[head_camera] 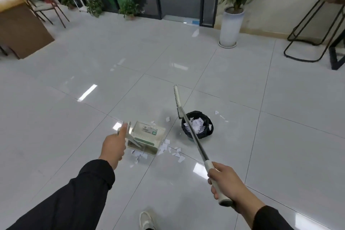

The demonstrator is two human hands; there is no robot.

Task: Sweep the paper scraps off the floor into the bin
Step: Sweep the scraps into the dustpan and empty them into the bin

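Down on the grey tiled floor point(74, 136) in front of me, the paper scraps point(175, 152) lie scattered, most of them bunched just beside the dustpan point(147, 134) and a few more beyond the bin point(197, 125). My left hand point(113, 145) grips the dustpan's upright handle, fingers curled round it, thumb pointing up along the top. The pan hangs tilted, and some scraps sit right under its lower edge. My right hand point(224, 185) is wrapped round the pale grip of the broom point(188, 123), whose metal shaft runs up and away from me, crossing over the bin, with the brush head beyond it (whether it touches the floor, I cannot tell). The bin is a small round black one, lined with a dark bag, already holding a heap of white paper. It stands near the dustpan, to its right. One pale shoe point(146, 220) shows at the bottom.
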